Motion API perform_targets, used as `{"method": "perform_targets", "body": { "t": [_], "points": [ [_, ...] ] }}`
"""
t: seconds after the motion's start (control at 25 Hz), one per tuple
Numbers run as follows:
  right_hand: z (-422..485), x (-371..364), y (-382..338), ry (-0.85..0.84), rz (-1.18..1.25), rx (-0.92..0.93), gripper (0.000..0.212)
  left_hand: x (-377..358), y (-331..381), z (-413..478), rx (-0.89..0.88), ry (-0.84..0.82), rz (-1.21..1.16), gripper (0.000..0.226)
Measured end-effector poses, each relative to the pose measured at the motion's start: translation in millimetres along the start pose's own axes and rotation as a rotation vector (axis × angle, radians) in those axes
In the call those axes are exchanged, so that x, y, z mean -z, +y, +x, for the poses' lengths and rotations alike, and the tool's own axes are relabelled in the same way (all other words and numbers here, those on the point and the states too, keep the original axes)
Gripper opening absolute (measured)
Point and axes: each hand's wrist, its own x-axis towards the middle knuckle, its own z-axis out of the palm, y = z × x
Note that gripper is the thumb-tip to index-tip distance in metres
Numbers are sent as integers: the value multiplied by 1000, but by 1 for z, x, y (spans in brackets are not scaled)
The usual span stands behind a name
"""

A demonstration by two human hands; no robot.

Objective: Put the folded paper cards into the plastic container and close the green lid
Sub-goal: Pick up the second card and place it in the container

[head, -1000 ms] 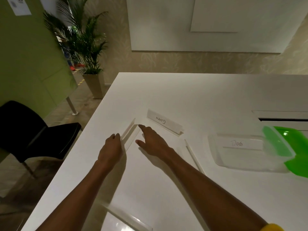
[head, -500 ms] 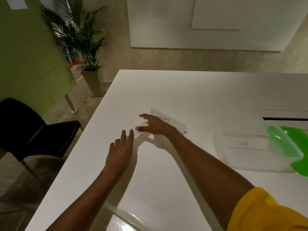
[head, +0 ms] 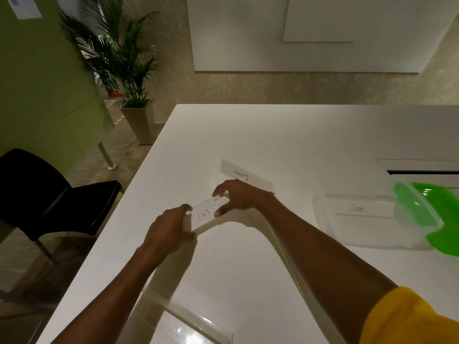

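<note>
Both hands grip the CAT card point(head: 206, 216) on the desk point(head: 248, 269): left hand point(head: 169, 229) fingers pinch one end, right hand point(head: 238, 198) the other. Clear container point(head: 367, 234) with DOG card inside sits well apart, lid point(head: 427, 214) open.

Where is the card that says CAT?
The CAT card is held between the left hand and right hand, over the white table, just in front of the GIRAFFE card.

Container point(head: 367, 234) right of cards point(head: 244, 175)

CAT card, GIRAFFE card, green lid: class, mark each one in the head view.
CAT card point(head: 205, 214): head view, on its lettered face.
GIRAFFE card point(head: 239, 173): head view, on its lettering.
green lid point(head: 422, 207): head view, on its raised panel.
</note>
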Motion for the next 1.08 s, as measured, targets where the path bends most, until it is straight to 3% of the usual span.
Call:
{"method": "perform_targets", "body": {
  "t": [0.16, 0.4, 0.6, 0.76, 0.92, 1.08],
  "points": [
    [-20, -11, -3, 70, 9, 1, 52, 4, -2, -4, 57, 6, -188, 67],
    [-68, 10, -13, 316, 226, 21, 49, 29, -3, -20, -73, 109, -288, 67],
    [-115, 25, -22, 564, 550, 47, 52, 54, 14, -42, -107, 152, -642, 73],
    [-142, 21, -27, 725, 806, 51, 37, 51, 41, -52, -142, 230, -934, 71],
    [-168, 24, -19, 882, 805, 21, 28, 41, 84, -59, -216, 319, -1019, 55],
    [-200, 39, 11, 961, 740, -9, 25, 29, 134, -53, -265, 291, -1087, 35]
  ]
}}
